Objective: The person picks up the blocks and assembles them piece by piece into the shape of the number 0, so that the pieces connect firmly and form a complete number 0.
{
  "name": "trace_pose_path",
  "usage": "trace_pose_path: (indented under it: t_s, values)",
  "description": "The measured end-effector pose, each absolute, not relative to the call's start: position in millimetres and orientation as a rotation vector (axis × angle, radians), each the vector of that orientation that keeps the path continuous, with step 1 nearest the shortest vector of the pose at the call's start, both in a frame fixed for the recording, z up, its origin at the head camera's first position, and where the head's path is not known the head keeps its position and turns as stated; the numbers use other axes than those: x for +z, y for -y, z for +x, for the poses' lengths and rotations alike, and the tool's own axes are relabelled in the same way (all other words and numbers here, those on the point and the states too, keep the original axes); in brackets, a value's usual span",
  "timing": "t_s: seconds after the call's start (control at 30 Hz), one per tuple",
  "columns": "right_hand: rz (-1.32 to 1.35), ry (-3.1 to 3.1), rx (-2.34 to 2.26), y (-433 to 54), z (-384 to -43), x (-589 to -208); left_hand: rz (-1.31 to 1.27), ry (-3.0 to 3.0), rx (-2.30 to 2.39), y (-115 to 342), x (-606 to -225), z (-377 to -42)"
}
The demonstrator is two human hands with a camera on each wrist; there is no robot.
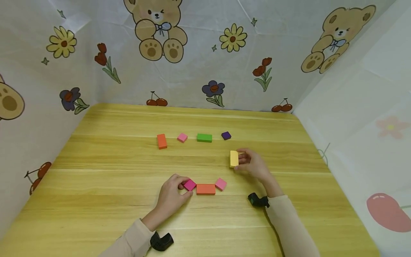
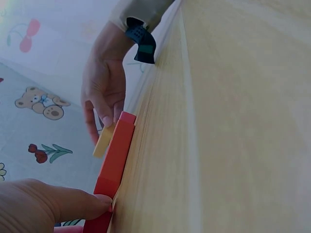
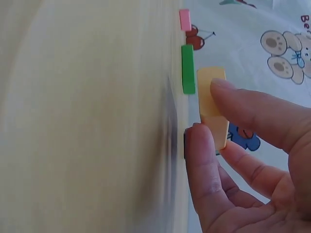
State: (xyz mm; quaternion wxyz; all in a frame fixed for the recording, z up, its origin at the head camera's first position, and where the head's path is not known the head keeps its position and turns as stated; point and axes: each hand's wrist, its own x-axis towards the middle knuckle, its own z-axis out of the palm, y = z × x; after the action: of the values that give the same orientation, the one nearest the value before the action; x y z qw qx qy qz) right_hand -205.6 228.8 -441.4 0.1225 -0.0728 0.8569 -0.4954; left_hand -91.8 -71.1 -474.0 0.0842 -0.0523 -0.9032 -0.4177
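On the left I see a plain beige long sleeve (image 1: pixel 131 239) with a bent black wrist device (image 1: pixel 161 242) at its cuff; on the right, a matching beige sleeve (image 1: pixel 290 226) and a second black wrist device (image 1: pixel 258 200) bearing a small green patch (image 2: pixel 146 49).

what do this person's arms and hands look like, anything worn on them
The left hand and right hand are bare, with no gloves or rings in sight. The left sleeve and right sleeve are plain, long and beige. A black, angular left device and right device sit by the wrists; the right one shows a greenish patch.
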Motion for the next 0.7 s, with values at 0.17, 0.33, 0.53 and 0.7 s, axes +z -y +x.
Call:
trace_pose_path:
  t_s: [0.17,0.33,0.53,0.7]
  values:
    - [-0.245,-2.485,-1.452,-217,-198,-442,-0.172,2.682,-1.224,72,-476,-92]
    - [-0.317,-2.475,-1.448,-208,-192,-443,-0.185,2.67,-1.213,72,-477,-92]
    - [-0.35,-2.48,-1.435,-200,-188,-447,-0.174,2.676,-1.226,72,-475,-92]
    - [-0.388,-2.477,-1.43,-197,-186,-450,-0.18,2.681,-1.229,72,-475,-92]
